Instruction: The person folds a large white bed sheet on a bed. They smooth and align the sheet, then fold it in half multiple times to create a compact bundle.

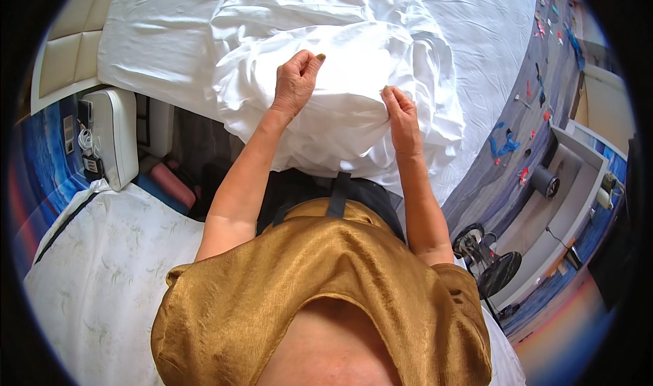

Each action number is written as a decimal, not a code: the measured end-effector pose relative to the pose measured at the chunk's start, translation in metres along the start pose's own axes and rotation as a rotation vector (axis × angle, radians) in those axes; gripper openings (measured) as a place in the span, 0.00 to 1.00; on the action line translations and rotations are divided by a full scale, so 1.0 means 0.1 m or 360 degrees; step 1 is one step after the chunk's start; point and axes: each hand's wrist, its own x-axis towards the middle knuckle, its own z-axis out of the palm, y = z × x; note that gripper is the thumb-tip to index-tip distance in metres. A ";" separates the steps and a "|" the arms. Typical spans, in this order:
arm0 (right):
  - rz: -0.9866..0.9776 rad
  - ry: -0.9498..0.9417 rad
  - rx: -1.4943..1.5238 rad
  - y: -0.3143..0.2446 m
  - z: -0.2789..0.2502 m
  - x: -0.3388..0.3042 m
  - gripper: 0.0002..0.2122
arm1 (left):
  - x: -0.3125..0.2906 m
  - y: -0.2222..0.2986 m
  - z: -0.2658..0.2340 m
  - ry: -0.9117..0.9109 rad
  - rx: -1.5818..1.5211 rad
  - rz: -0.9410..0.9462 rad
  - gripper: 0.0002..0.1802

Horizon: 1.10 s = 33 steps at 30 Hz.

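A glossy white sheet (326, 131) lies bunched in loose folds over the near side of the bed, its lower part hanging toward my lap. My left hand (297, 83) is closed above the middle of the sheet, thumb pressed against the curled fingers, with the cloth gathered under it. To the right and slightly nearer, my right hand (401, 114) pinches the sheet between thumb and fingers. The cloth runs between both hands in soft creases. What lies inside each grip is mostly hidden by the fingers.
The bed (156, 39) has a smooth white cover and a cream padded headboard (75, 29) at left. A white bedside cabinet (115, 134) and a second mattress (115, 270) are near left. At right, a fan (500, 270), a bin (544, 180) and scattered litter (505, 141) occupy the floor.
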 end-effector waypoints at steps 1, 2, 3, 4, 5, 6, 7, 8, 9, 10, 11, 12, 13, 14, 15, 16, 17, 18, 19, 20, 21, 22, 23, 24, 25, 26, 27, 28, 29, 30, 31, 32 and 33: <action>0.0011 -0.0016 0.0089 0.02 0.04 -0.01 0.12 | -0.03 -0.01 0.00 0.0044 0.0127 0.0025 0.14; 0.0022 -0.0032 0.0177 0.04 0.07 -0.01 0.12 | -0.03 -0.02 0.02 0.0163 0.0112 0.0126 0.13; 0.0077 0.0020 0.0305 0.07 0.07 -0.01 0.11 | -0.03 -0.04 0.04 0.0283 0.0097 0.0226 0.13; 0.0128 0.0072 0.0435 0.10 0.07 0.01 0.11 | -0.02 -0.01 0.04 0.0403 0.0083 0.0332 0.13; 0.0178 0.0122 0.0566 0.14 0.07 0.03 0.11 | -0.02 0.02 0.03 0.0541 0.0219 0.0525 0.12; 0.0175 0.0089 0.0586 0.17 0.06 0.04 0.11 | -0.02 0.05 0.01 0.0679 0.0356 0.0718 0.12; 0.0173 0.0057 0.0607 0.20 0.02 0.05 0.11 | -0.04 0.11 -0.01 0.0815 0.0492 0.0911 0.12; 0.0168 0.0028 0.0628 0.24 -0.02 0.06 0.11 | -0.12 0.19 -0.05 0.0767 0.0560 0.0944 0.13; 0.0188 0.0043 0.0737 0.32 -0.07 0.10 0.11 | -0.22 0.19 -0.04 0.0623 0.0552 0.0994 0.12; 0.0211 0.0048 0.0844 0.41 -0.11 0.13 0.11 | -0.34 0.18 -0.02 0.0487 0.0547 0.1038 0.12; 0.0238 0.0054 0.0951 0.42 -0.10 0.15 0.11 | -0.44 0.17 0.00 0.0348 0.0543 0.1077 0.12; 0.0266 0.0047 0.0931 0.43 -0.10 0.14 0.12 | -0.55 0.19 0.05 0.0232 0.0546 0.1126 0.12; 0.0294 0.0038 0.0912 0.38 -0.06 0.12 0.12 | -0.65 0.24 0.14 0.0116 0.0551 0.1173 0.12; 0.0323 0.0031 0.0891 0.35 -0.04 0.09 0.12 | -0.71 0.27 0.22 -0.0002 0.0553 0.1218 0.12; 0.0336 0.0029 0.0898 0.37 -0.01 0.09 0.13 | -0.73 0.26 0.27 0.0012 0.0559 0.1092 0.12; 0.0346 0.0032 0.0894 0.36 0.02 0.08 0.13 | -0.74 0.25 0.34 0.0028 0.0553 0.0968 0.12; 0.0355 0.0036 0.0891 0.35 0.06 0.07 0.13 | -0.77 0.21 0.39 0.0043 0.0546 0.0844 0.12; 0.0394 0.0065 0.0899 0.32 0.08 0.03 0.14 | -0.76 0.07 0.46 0.0168 0.0485 0.0657 0.12; 0.0391 0.0045 0.0913 0.32 0.06 0.02 0.14 | -0.73 0.08 0.45 0.0136 0.0491 0.0616 0.13; 0.0388 0.0025 0.0927 0.33 0.05 0.01 0.14 | -0.71 0.09 0.41 0.0104 0.0498 0.0576 0.13; 0.0385 0.0005 0.0942 0.34 0.03 0.00 0.14 | -0.69 0.10 0.39 0.0071 0.0505 0.0535 0.13; 0.0415 0.0001 0.0919 0.30 0.06 -0.02 0.13 | -0.69 0.10 0.39 0.0111 0.0510 0.0573 0.13; 0.0446 -0.0003 0.0897 0.25 0.10 -0.05 0.12 | -0.68 0.12 0.41 0.0150 0.0515 0.0611 0.13; 0.0476 -0.0007 0.0875 0.21 0.13 -0.06 0.11 | -0.68 0.13 0.41 0.0189 0.0521 0.0650 0.13; 0.0471 -0.0025 0.0881 0.18 0.13 -0.05 0.11 | -0.66 0.12 0.41 0.0145 0.0338 0.0525 0.13; 0.0467 -0.0044 0.0887 0.16 0.13 -0.05 0.11 | -0.63 0.10 0.41 0.0099 0.0157 0.0400 0.13; 0.0463 -0.0061 0.0892 0.15 0.12 -0.05 0.10 | -0.61 0.09 0.41 0.0053 -0.0024 0.0273 0.13; 0.0458 -0.0092 0.0897 0.16 0.10 -0.03 0.11 | -0.60 0.07 0.41 0.0043 -0.0082 0.0281 0.13; 0.0453 -0.0122 0.0902 0.17 0.07 0.00 0.12 | -0.59 0.06 0.42 0.0034 -0.0140 0.0288 0.13; 0.0448 -0.0153 0.0906 0.17 0.05 0.00 0.13 | -0.59 0.05 0.42 0.0025 -0.0197 0.0294 0.14; 0.0452 -0.0129 0.0908 0.12 0.08 0.00 0.12 | -0.60 0.06 0.43 0.0013 -0.0260 0.0294 0.12; 0.0457 -0.0106 0.0909 0.04 0.12 -0.01 0.11 | -0.60 0.07 0.45 0.0003 -0.0323 0.0294 0.11; 0.0462 -0.0083 0.0909 -0.01 0.16 -0.03 0.10 | -0.61 0.08 0.45 -0.0007 -0.0386 0.0293 0.09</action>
